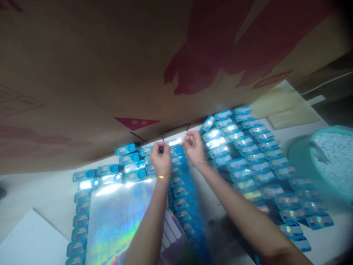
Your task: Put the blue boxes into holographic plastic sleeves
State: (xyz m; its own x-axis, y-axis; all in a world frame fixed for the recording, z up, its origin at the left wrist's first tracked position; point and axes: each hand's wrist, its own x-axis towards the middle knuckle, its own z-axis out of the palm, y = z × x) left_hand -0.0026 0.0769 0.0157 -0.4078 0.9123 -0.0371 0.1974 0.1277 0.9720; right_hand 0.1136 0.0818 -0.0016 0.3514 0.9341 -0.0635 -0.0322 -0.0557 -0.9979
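Note:
My left hand (160, 160), with a yellow band at its wrist, pinches one end of a small shiny clear strip (175, 141). The other end lies at the fingertips of my right hand (193, 148), also closed in a pinch. The strip stretches over the far end of a column of blue flat packs (180, 202). Under my left forearm lies a shiny rainbow-coloured sheet (118, 217) with pale strip shapes on its right part. More blue packs (82, 208) line the sheet's left and far sides.
A large brown cardboard box (96, 73) with red print stands along the far side. Several rows of blue packs with shiny strips (248, 158) fill the right. A turquoise tub (314, 147) holds pale, speckled contents. A white board (33, 239) lies at the lower left.

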